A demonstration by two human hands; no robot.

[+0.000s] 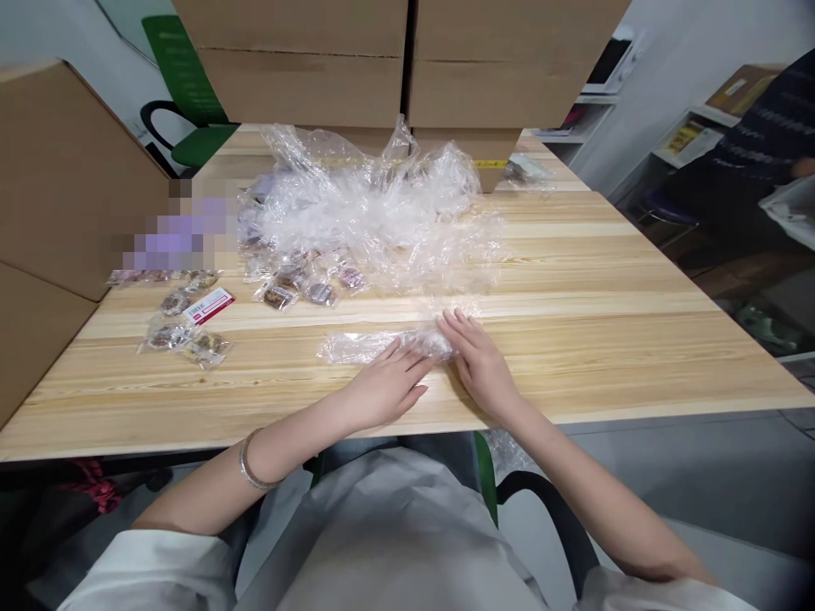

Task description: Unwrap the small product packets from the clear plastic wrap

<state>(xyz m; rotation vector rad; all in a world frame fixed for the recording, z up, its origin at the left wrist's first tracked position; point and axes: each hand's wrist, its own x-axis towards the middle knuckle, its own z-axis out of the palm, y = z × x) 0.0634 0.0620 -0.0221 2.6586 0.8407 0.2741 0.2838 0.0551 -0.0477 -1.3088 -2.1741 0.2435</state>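
Note:
A clear plastic bag (356,346) lies stretched sideways along the near part of the wooden table. My left hand (388,383) rests palm down on it, fingers extended over its right half. Close beside it, my right hand (479,361) lies with fingers stretched out at the bag's right end. Neither hand is wrapped round anything. Beyond the hands spreads a heap of crumpled clear plastic bags (369,199). Small wrapped round items (322,293) sit at the heap's front edge; their exact kind is unclear.
Several more wrapped items (169,335) and a red-and-white label card (210,305) lie on the left of the table (604,339). Cardboard boxes stand at the back (299,76) and left (57,187). At the far right is another person (764,136).

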